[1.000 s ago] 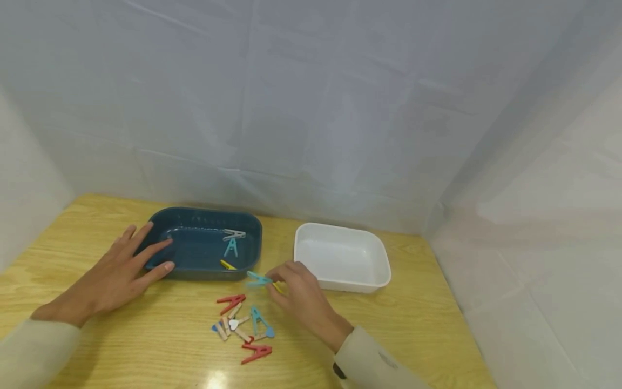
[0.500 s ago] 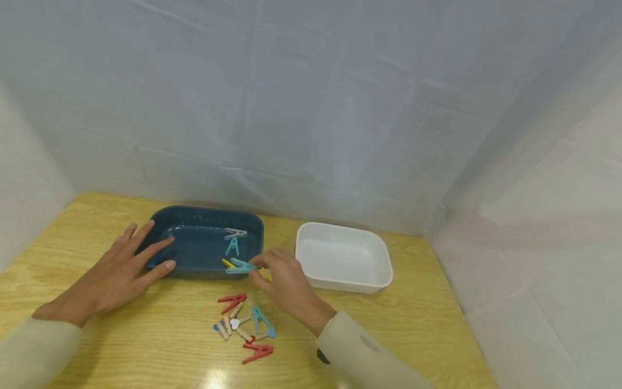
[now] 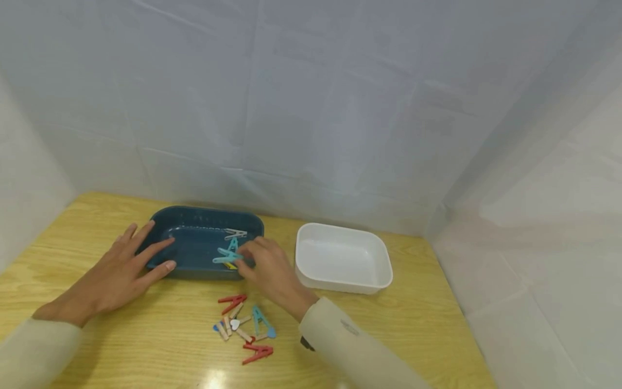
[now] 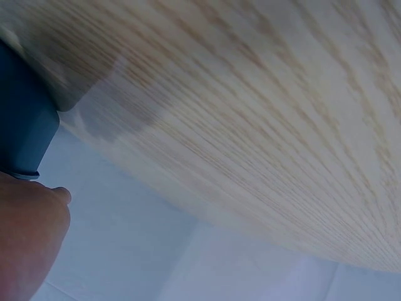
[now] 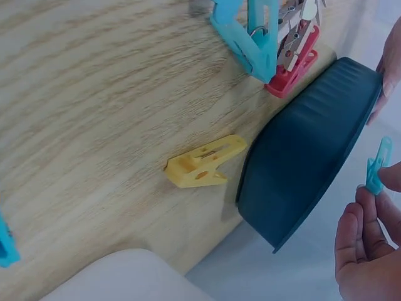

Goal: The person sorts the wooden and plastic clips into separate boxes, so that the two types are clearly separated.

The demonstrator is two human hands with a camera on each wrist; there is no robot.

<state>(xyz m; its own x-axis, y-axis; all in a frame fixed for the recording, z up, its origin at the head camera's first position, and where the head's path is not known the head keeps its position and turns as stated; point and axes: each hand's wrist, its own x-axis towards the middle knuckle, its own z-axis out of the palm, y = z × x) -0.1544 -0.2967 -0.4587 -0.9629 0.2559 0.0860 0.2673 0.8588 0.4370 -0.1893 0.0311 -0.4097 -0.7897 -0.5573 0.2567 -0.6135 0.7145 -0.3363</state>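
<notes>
My right hand [image 3: 272, 273] pinches a light-blue clothespin [image 5: 378, 168] between thumb and fingertips, over the right part of a dark blue dish [image 3: 194, 246]. Behind and below it in the dish lie a grey clothespin [image 3: 236, 233], another light-blue clothespin [image 3: 233, 244] and a partly covered yellow one. At the dish's left end rests my left hand [image 3: 116, 270], fingers spread over the rim. On the table in front lie red clothespins [image 3: 257, 353], a light-blue clothespin [image 3: 261, 320] and several small wooden pegs with hearts [image 3: 235, 324].
A white dish [image 3: 345, 256] stands to the right of the dark blue one. The right wrist view shows a yellow clothespin [image 5: 203, 164] on the table between both dishes, and a blue piece [image 5: 6, 244] at the left edge. White sheeting [image 3: 311, 108] hangs behind the table.
My right hand has moved left and away from me, carrying the light-blue clothespin from the table's side of the rim to over the dark blue dish. The left hand has stayed put.
</notes>
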